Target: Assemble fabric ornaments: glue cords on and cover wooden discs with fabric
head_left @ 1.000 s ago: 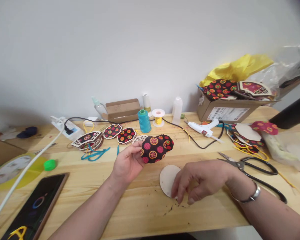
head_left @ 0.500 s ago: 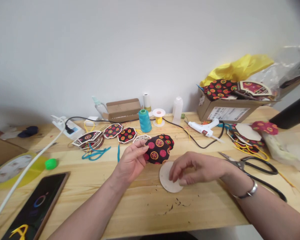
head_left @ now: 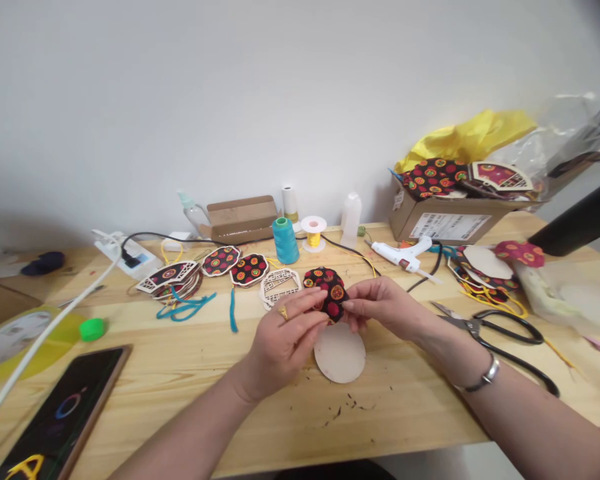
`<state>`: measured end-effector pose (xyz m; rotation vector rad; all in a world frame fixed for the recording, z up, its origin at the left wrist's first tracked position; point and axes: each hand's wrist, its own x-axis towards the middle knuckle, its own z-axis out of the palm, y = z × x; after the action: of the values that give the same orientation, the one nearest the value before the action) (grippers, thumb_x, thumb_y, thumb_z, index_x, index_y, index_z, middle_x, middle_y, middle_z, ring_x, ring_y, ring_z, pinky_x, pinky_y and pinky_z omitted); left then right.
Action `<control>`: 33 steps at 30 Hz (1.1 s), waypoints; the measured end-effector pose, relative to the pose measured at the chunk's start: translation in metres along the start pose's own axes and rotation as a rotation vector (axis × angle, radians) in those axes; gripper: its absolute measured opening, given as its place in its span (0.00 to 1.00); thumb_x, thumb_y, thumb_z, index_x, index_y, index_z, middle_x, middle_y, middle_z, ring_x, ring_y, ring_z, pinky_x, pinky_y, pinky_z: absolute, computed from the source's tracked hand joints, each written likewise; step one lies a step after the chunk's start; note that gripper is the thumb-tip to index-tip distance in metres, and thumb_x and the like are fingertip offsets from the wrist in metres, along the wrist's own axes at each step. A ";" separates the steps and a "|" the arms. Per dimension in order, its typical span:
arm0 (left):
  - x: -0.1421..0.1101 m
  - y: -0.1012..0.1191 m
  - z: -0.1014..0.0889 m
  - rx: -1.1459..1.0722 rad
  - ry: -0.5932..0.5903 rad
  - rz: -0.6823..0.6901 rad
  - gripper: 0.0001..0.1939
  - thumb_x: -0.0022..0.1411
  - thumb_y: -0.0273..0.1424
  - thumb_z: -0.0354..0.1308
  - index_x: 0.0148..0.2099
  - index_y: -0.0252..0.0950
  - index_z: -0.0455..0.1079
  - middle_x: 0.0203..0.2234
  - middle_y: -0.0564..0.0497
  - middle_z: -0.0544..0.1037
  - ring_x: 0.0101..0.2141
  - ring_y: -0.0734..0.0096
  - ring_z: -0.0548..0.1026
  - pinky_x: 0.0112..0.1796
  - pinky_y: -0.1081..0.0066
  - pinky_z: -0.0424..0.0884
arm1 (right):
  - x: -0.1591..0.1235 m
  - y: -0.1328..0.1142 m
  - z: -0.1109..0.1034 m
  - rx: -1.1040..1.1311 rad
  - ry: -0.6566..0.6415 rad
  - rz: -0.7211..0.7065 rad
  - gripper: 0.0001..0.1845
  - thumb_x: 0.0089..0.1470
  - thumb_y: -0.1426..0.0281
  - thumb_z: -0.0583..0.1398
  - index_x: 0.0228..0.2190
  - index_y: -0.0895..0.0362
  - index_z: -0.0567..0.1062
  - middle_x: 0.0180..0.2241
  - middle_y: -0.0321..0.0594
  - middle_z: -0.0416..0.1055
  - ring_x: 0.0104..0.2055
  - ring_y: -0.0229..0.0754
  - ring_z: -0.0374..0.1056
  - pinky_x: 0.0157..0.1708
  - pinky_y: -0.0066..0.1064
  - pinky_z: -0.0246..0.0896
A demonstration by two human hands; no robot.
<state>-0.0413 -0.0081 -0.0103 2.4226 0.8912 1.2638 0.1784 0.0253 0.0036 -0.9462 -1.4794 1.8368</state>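
Between my two hands is a piece of black fabric with red and orange flower circles. My left hand, with a ring on one finger, grips its left and lower side. The fingers of my right hand pinch its right edge; those fingertips are partly hidden. Just below, a pale round disc lies flat on the table. A cut-out lattice plaque lies to the left of the fabric, close to my left fingers.
Black-handled scissors lie right of my right forearm, behind them a white glue gun. A blue thread cone and a yellow spool stand at the back. A phone lies front left; a cardboard box stands back right.
My right hand has moved up from above the disc and now takes the fabric's right edge. My left hand has shifted its grip to the lower side. The lattice plaque is more exposed.
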 end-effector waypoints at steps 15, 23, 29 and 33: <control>0.011 -0.006 -0.002 -1.050 -0.103 -1.024 0.19 0.49 0.33 0.70 0.45 0.35 0.75 0.34 0.48 0.81 0.35 0.70 0.78 0.36 0.74 0.72 | -0.005 -0.005 -0.003 -0.152 -0.179 -0.016 0.16 0.55 0.59 0.60 0.28 0.61 0.73 0.22 0.32 0.66 0.24 0.31 0.59 0.26 0.26 0.53; 0.012 -0.003 -0.004 -1.005 -0.065 -1.062 0.15 0.51 0.35 0.68 0.40 0.33 0.78 0.31 0.47 0.83 0.32 0.70 0.79 0.35 0.72 0.73 | -0.003 -0.007 -0.003 -0.144 -0.131 -0.031 0.19 0.55 0.56 0.59 0.27 0.60 0.73 0.20 0.33 0.65 0.23 0.31 0.58 0.25 0.26 0.50; 0.010 -0.005 -0.003 -0.962 -0.106 -1.074 0.16 0.51 0.36 0.67 0.40 0.32 0.77 0.31 0.46 0.82 0.32 0.68 0.78 0.37 0.70 0.73 | -0.003 -0.006 -0.002 -0.154 -0.101 -0.025 0.21 0.54 0.54 0.59 0.27 0.61 0.74 0.20 0.33 0.65 0.22 0.31 0.58 0.24 0.26 0.50; 0.008 -0.008 -0.002 -0.950 -0.127 -1.058 0.15 0.51 0.36 0.67 0.40 0.32 0.76 0.31 0.48 0.82 0.30 0.71 0.77 0.34 0.72 0.71 | -0.003 -0.004 -0.001 -0.187 -0.067 -0.011 0.17 0.50 0.58 0.63 0.27 0.61 0.74 0.20 0.32 0.65 0.22 0.30 0.56 0.22 0.25 0.48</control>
<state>-0.0428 0.0030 -0.0082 1.0037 0.9820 0.7810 0.1809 0.0248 0.0075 -0.9695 -1.7172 1.7607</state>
